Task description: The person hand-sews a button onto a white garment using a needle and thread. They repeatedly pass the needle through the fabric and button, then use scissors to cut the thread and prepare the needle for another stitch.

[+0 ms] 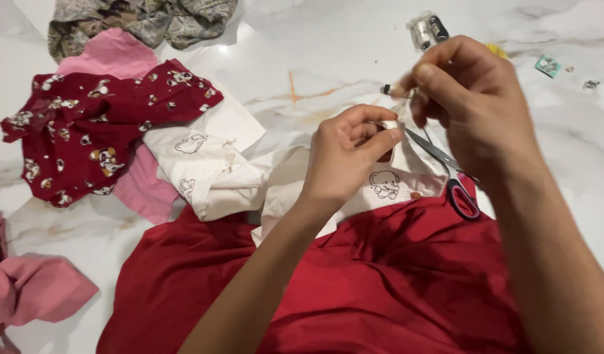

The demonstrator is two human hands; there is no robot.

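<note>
The person's left hand [351, 154] pinches the edge of a cream collar piece [380, 187], thumb pressed against the forefinger so the cloth stands up taut and steady near the middle of the view. That grip is clenched on the fabric, seemingly to keep the spot from shifting while the other hand works at it. The right hand [469, 105] hovers just above and to the right, its fingertips closed on something small and dark-tipped [388, 89]; whether it is a needle, a thread end or a tiny tool is too blurred to tell. The collar piece carries a small printed bear and is joined to a red garment [354, 288] spread across the lower part of the white marble table [315, 59], close to the person's body so both hands can reach it easily.

A pair of scissors [449, 174] with red-and-black handles lies on the cloth right under the right hand, blades pointing toward the pinched edge, kept within quick reach. To the left sit more cream pieces [207, 167], a dark red printed cloth [99, 124] and pink fabric [109, 56], heaped aside out of the working area. A small clear case [428, 29] rests on the table beyond the hands
</note>
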